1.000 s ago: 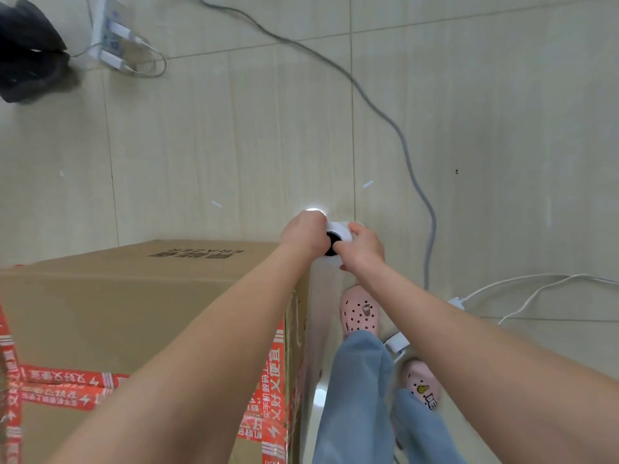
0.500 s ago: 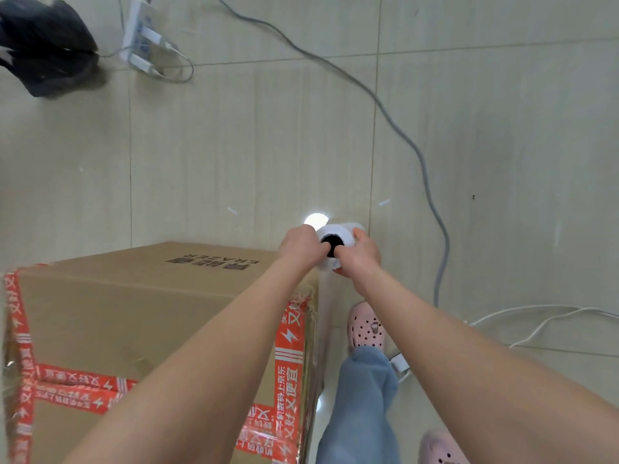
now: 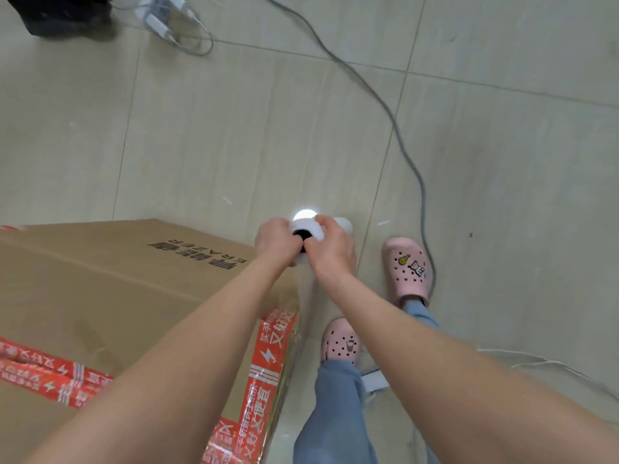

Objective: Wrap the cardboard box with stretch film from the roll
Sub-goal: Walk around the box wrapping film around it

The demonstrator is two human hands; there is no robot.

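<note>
A large brown cardboard box [image 3: 110, 289] with red printed tape fills the lower left. Just past its far right corner I hold a white stretch film roll [image 3: 310, 229] upright, its dark core facing up. My left hand [image 3: 275, 241] grips the roll's left side and my right hand [image 3: 331, 244] grips its right side. Clear film [image 3: 303, 279] runs down from the roll along the box's right edge, and glossy film covers the taped side below. The roll's lower part is hidden behind my hands.
My feet in pink clogs [image 3: 407, 267] stand right of the box on the tiled floor. A grey cable [image 3: 398, 128] snakes from a power strip [image 3: 160, 15] at the top. White cables [image 3: 549, 363] lie at the right, and a dark object [image 3: 60, 15] sits top left.
Both hands have carried the roll along the box's right corner while I stepped forward; the right foot has come up beside the roll, and more of the box top shows.
</note>
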